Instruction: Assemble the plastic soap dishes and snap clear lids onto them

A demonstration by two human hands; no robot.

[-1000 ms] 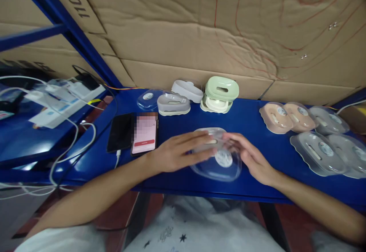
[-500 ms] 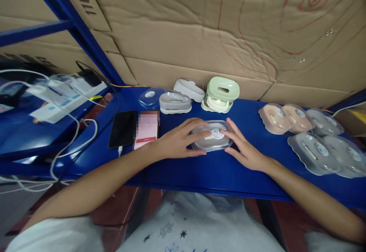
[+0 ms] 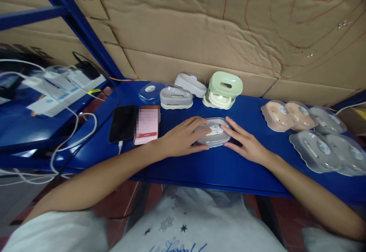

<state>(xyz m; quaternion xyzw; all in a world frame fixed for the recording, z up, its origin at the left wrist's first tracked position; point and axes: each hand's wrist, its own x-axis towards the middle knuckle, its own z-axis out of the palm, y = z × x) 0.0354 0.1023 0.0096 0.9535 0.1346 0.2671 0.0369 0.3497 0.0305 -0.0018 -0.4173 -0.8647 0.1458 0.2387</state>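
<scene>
A grey soap box (image 3: 215, 139) under a clear plastic cover, with a round printed label (image 3: 216, 129) on top, lies flat in front of me. My left hand (image 3: 187, 137) holds its left side, thumb at the near edge and other fingers across the cover and far edge. From the right, my right hand (image 3: 246, 141) grips the box, its fingers spread over the label and the rim. Behind it stand a grey soap box part on a pale base (image 3: 176, 98), a light grey tray (image 3: 190, 85), a green soap box (image 3: 225, 85) and a loose clear cover (image 3: 151, 93).
Several covered soap boxes, peach (image 3: 276, 116) and grey (image 3: 320, 151), sit at the right of the blue table (image 3: 183, 172). Two phones, one dark (image 3: 122, 124) and one lit (image 3: 147, 130), lie at left beside cables and a power strip (image 3: 65, 95). Cardboard (image 3: 171, 27) stands behind.
Both hands remain on the soap box, with the fingers shifted only slightly. The whole view has moved a little; the other boxes keep their places.
</scene>
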